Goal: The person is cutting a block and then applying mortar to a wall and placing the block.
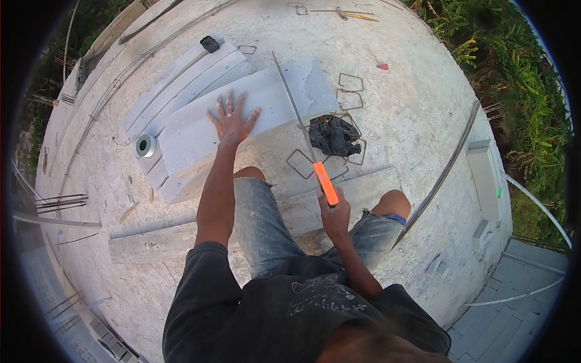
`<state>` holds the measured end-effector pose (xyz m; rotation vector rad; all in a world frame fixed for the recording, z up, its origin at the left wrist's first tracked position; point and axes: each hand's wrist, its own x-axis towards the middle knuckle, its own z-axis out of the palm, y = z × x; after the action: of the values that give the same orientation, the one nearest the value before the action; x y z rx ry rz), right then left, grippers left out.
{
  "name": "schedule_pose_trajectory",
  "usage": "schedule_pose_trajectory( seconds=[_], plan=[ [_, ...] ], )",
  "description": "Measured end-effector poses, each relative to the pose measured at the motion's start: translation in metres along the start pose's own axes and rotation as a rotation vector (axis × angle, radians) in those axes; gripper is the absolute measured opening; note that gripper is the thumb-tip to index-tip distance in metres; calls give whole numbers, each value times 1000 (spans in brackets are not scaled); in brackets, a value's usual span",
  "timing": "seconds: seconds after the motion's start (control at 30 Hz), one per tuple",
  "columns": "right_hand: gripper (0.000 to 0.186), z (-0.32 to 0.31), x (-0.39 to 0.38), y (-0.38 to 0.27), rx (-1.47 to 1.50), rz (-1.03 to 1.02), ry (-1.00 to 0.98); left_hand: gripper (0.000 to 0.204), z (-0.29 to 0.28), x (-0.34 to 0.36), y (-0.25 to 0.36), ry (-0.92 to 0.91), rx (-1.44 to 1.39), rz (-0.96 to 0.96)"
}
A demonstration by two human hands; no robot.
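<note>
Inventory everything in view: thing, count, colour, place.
handsaw: 1, orange handle, across top block
top block: 1, grey, centre
lower slabs: several, grey, upper left
mallet-like tool: 1, black head, on lower slabs
spool: 1, white rim, left
crumpled bag: 1, black, right of centre
wire loops: several, brown, mostly near crumpled bag
beam: 1, grey, by legs
rods: several, dark, left edge
plants: many, green, right edge
legs: 2, blue jeans, lower centre
left hand: 1, dusty, on top block
right hand: 1, gripping handsaw

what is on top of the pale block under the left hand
On the pale block, the left hand lies spread, and the orange-handled saw crosses its top. The surface beneath the palm and blade is covered, so can't be seen.
</note>
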<state>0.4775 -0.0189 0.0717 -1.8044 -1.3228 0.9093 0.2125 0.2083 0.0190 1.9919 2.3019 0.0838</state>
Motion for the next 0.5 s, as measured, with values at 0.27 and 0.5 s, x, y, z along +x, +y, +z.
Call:
schedule_pose_trajectory(
  seconds=[0.27,0.5],
  plan=[
    [23,7,-2,14,41,-14,16,76,3,1,-3,4,0,2],
    [23,11,17,-7,54,41,5,76,4,3,0,32,-6,8]
  ],
)
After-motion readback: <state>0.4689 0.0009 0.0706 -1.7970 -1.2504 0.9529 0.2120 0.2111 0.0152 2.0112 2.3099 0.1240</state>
